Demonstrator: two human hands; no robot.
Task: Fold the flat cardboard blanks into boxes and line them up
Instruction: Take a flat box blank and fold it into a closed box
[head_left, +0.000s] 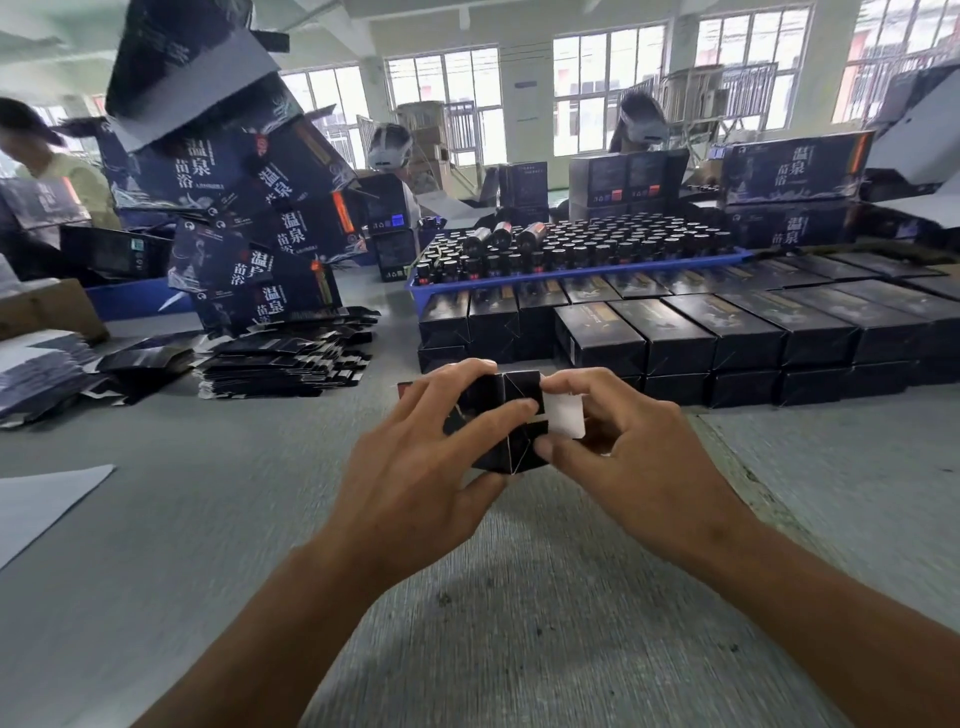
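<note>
Above the grey table (156, 545), both hands grip a dark box (511, 423) end-on: left hand (415, 447) curled round its left side, right hand (628, 447) pinching a white flap (563, 415); behind the box, rows of boxes (701, 338); left of it, flat blanks (285, 358)

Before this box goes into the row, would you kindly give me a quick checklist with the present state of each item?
1. Box gripped by left hand and right hand: ok.
2. End flaps closed: not ok, a white flap sticks out.
3. Far end closed: cannot tell, hidden.
4. Row of finished boxes lined up: ok.
5. Flat blanks in stock on the left: ok.
</note>
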